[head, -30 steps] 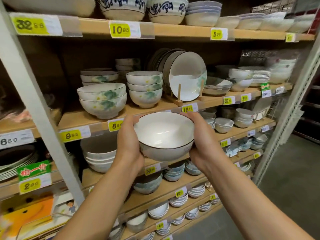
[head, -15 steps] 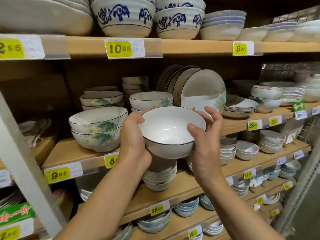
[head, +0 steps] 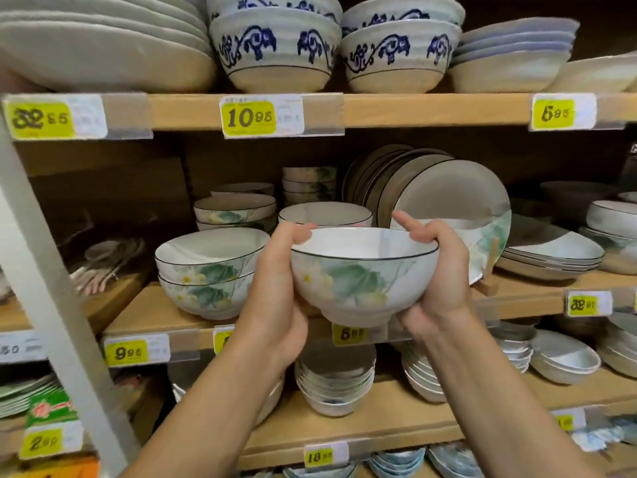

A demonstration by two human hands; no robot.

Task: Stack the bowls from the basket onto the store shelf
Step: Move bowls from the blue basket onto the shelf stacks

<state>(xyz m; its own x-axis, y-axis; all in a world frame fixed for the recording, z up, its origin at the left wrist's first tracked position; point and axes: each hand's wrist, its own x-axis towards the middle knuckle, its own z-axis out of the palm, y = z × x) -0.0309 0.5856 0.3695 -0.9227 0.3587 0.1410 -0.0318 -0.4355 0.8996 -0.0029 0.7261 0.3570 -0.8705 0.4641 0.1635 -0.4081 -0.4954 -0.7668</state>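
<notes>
I hold a white bowl (head: 358, 274) with a green leaf print and a dark rim upright in both hands, just in front of the middle wooden shelf (head: 158, 315). My left hand (head: 279, 291) grips its left side and my right hand (head: 437, 281) its right side, thumbs over the rim. Behind it, partly hidden, stands a matching stack of bowls (head: 325, 213). A larger stack of two leaf-print bowls (head: 206, 270) sits to the left on the same shelf. No basket is in view.
Upright plates (head: 448, 201) lean in a wooden rack right behind the bowl. Blue-patterned bowls (head: 275, 46) fill the shelf above, whose board hangs low overhead. A white slanted post (head: 51, 298) crosses at left. Small bowls (head: 334, 384) crowd the lower shelves.
Both hands have lifted the bowl up to the level of the middle shelf and levelled it, so its leaf-printed side now faces me. The view has moved closer to the shelves.
</notes>
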